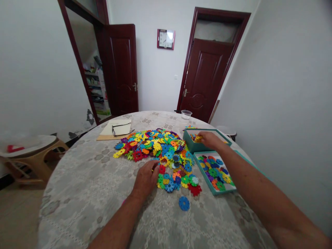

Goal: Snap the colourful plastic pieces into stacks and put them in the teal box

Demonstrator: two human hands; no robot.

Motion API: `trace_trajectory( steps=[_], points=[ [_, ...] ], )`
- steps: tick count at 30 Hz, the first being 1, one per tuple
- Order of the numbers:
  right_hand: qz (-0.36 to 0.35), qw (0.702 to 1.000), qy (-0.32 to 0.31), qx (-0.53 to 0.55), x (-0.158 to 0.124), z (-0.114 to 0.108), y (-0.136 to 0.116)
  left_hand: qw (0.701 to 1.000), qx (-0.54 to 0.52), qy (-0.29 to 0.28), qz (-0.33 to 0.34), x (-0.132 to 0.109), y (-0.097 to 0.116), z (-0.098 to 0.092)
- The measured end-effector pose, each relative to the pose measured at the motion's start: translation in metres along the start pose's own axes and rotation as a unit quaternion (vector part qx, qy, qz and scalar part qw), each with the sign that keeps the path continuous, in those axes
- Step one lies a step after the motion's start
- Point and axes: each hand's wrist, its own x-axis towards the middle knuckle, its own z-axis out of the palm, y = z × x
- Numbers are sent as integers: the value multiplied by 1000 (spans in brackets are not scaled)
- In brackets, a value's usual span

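Observation:
A heap of colourful plastic snowflake discs (158,147) lies in the middle of the round table (85,186). My left hand (145,179) rests at the heap's near edge, fingers curled on a disc I cannot make out well, next to a red one. My right hand (209,139) reaches into the teal box (193,146) at the right, fingers closed on a yellow-orange disc. A single blue disc (184,203) lies apart, nearer to me.
The teal box lid (207,180), printed with discs, lies face up beside the box. A notebook with glasses (118,129) sits at the far left of the table, a clear plastic bowl (186,114) at the far edge. A wooden stool (36,155) stands to the left.

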Motion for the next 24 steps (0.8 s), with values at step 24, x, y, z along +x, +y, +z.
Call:
trace_trajectory(
  steps=[24],
  points=[
    [-170, 973, 35, 153, -88, 61, -136, 994, 104, -31, 22, -3, -3, 5]
  ],
)
